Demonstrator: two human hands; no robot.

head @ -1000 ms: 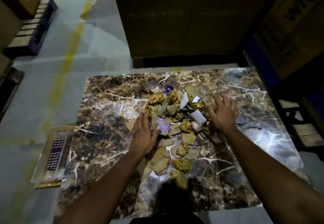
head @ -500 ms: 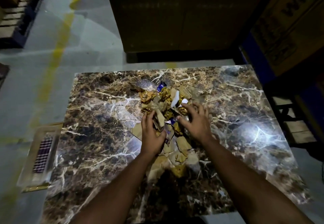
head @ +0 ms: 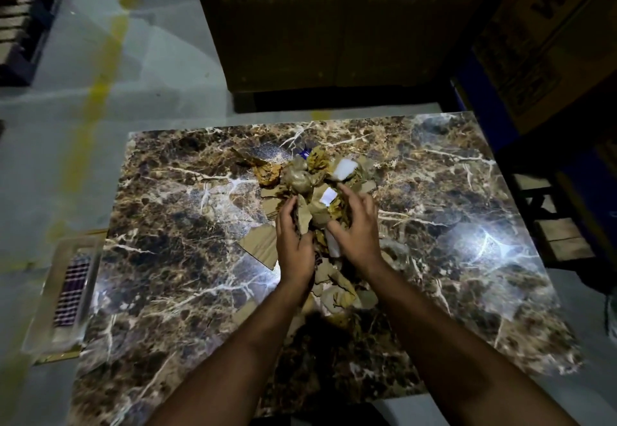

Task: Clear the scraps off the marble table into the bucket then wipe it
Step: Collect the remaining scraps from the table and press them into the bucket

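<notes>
A heap of scraps (head: 309,178), brown cardboard bits, crumpled yellow paper and white pieces, lies in the middle of the brown marble table (head: 173,225). My left hand (head: 293,242) and my right hand (head: 355,228) cup the heap from both sides, fingers curled around a bunch of scraps pressed between them. More flat cardboard pieces (head: 260,247) lie loose beside and under my wrists. No bucket is in view.
A clear tray with a checked cloth (head: 71,287) sits on the floor off the table's left edge. A big cardboard box (head: 334,25) stands behind the table, more boxes (head: 551,41) at the right. A wooden pallet (head: 23,18) is far left.
My hands have come together from the sides of the spread scraps, pushing them into a tighter heap and closing around a bunch of it.
</notes>
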